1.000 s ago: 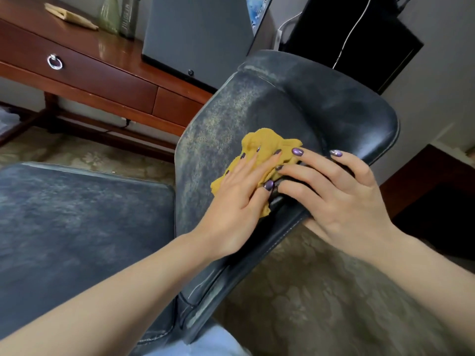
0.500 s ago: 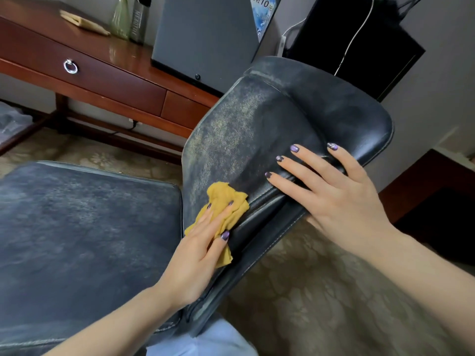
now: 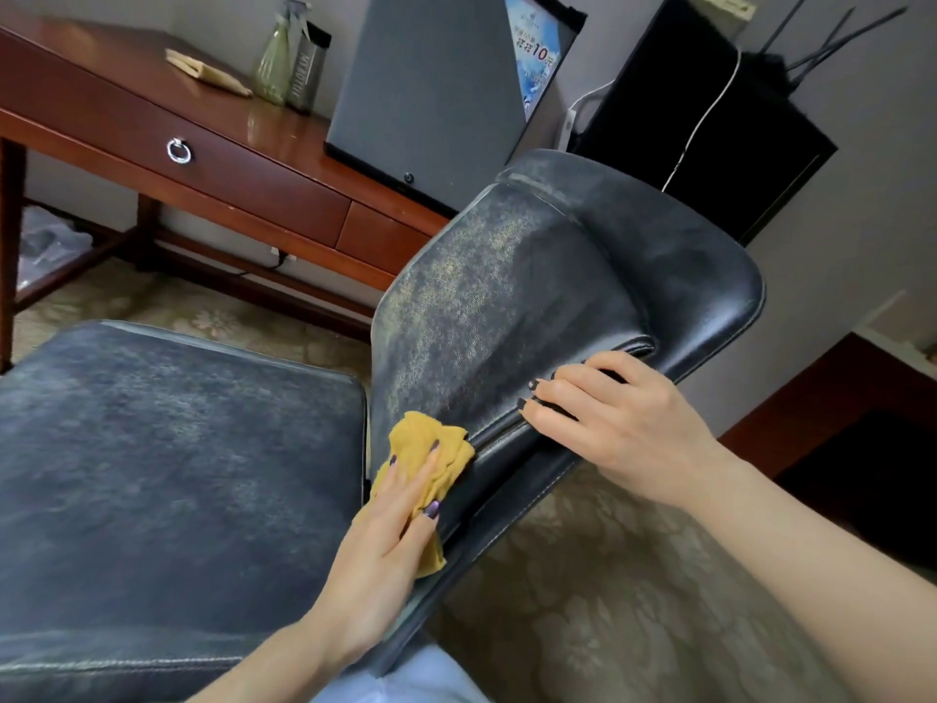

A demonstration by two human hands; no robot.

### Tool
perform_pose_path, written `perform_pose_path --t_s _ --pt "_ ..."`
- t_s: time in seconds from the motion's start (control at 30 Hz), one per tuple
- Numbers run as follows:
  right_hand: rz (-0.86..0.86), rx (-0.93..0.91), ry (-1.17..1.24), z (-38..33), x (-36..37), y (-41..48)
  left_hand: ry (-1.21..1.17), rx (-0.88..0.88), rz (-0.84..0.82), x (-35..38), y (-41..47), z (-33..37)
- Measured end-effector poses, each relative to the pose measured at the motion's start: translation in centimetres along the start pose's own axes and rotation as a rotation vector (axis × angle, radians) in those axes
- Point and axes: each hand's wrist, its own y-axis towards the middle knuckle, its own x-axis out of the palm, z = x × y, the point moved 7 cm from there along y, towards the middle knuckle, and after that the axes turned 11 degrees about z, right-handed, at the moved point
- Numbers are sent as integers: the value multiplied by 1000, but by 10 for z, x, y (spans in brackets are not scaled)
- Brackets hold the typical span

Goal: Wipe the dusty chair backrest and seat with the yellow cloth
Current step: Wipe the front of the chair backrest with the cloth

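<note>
The dark leather chair backrest (image 3: 507, 296) leans across the middle, mottled with pale dust on its left part. Its seat (image 3: 167, 474) fills the lower left and is dusty too. A crumpled yellow cloth (image 3: 431, 449) lies against the bottom of the backrest, near the gap to the seat. My left hand (image 3: 385, 545) presses flat on the cloth with straight fingers. My right hand (image 3: 613, 423) grips the backrest's right edge, fingers curled over it.
A red-brown wooden desk (image 3: 228, 164) with a ring-pull drawer stands behind the chair, bearing bottles (image 3: 294, 58), a folded cloth (image 3: 208, 71) and a grey panel (image 3: 436, 93). A black unit (image 3: 710, 129) with cables is at the back right. Patterned carpet (image 3: 608, 601) covers the floor.
My left hand has slid the yellow cloth down the backrest from its middle to its bottom edge. My right hand's fingers have curled round the backrest edge.
</note>
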Motion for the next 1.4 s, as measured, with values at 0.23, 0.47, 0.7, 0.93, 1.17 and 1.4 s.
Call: perform_pose_path --t_s 0.23,0.47,0.7,0.93,1.17,1.4 --pt "101 -40 68 2 1 -2 -159 150 -149 29 62 62" --pt "133 7 52 1 5 -4 56 239 -285 62 119 125" --pt "207 31 64 3 2 -2 298 352 -161 80 158 107" --pt "229 82 50 2 2 -2 427 206 -119 70 184 77" --pt "179 100 -24 1 4 1 449 105 -81 56 186 35" --pt "154 117 -94 -1 7 2 256 -84 5 34 149 6"
